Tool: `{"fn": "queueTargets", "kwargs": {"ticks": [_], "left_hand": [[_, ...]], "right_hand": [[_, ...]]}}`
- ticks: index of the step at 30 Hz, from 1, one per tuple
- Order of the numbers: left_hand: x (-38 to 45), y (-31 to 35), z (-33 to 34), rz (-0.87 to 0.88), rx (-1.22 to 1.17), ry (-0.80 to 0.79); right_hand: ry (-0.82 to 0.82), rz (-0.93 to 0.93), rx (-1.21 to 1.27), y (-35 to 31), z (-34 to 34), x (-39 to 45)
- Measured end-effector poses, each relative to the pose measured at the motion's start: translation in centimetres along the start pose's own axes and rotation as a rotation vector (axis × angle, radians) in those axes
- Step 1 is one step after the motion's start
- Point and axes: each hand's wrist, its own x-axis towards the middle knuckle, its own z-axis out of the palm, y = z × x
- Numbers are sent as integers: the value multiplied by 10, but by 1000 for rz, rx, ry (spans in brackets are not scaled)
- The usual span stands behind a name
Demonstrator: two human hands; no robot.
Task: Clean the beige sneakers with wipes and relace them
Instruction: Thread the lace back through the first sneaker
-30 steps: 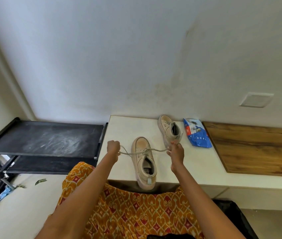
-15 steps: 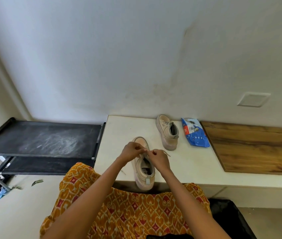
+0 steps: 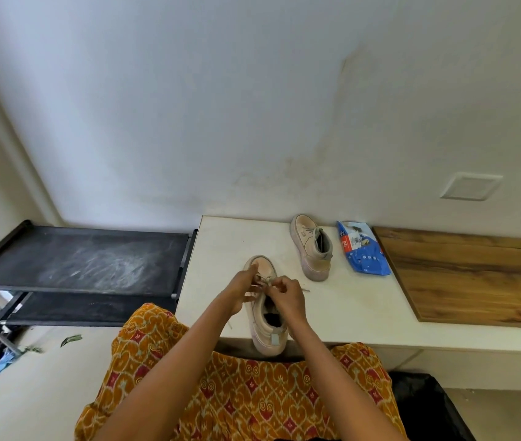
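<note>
While the near beige sneaker (image 3: 265, 316) sits at the front edge of the white bench (image 3: 348, 307), its lace (image 3: 264, 281) is pinched over the tongue by the left hand (image 3: 241, 289) and right hand (image 3: 286, 296). The second sneaker (image 3: 311, 248) is set farther back, beside a blue wipes pack (image 3: 362, 249).

One sneaker (image 3: 267, 326) stood at the counter's (image 3: 217, 249) near edge. The other sneaker (image 3: 311, 249) stood farther right, with the wipes pack (image 3: 364, 249) just right of it.
</note>
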Motion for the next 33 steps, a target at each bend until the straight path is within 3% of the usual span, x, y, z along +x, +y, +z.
{"fn": "queueTargets", "kwargs": {"ticks": [4, 7, 10, 13, 17, 19, 21, 23, 27, 31, 33], "left_hand": [[2, 6, -5, -35, -378, 26], [2, 9, -12, -19, -641, 73], [7, 8, -26, 24, -660, 205], [10, 4, -31, 43, -619, 200], [7, 7, -19, 77, -467, 120], [5, 10, -15, 102, -425, 92], [2, 17, -14, 136, -414, 73], [0, 24, -18, 165, -429, 94], [2, 26, -30, 141, -536, 130], [5, 19, -38, 112, -834, 170], [5, 16, -41, 76, -810, 233]], "right_hand": [[-126, 141, 378, -3, -17, 2], [-100, 237, 757, 0, -30, 4], [-53, 309, 1106, 3, -48, 12], [-154, 294, 866, 1, -52, 12], [-301, 65, 138, -9, -32, 1], [-278, -104, -121, -15, -21, -1], [-204, -190, -203, -17, -16, 1], [-158, -131, -86, -19, -18, 5], [-174, 82, 412, -25, -38, 10], [12, 260, 838, -19, -62, 16], [73, 359, 1026, -12, -72, 19]]}}
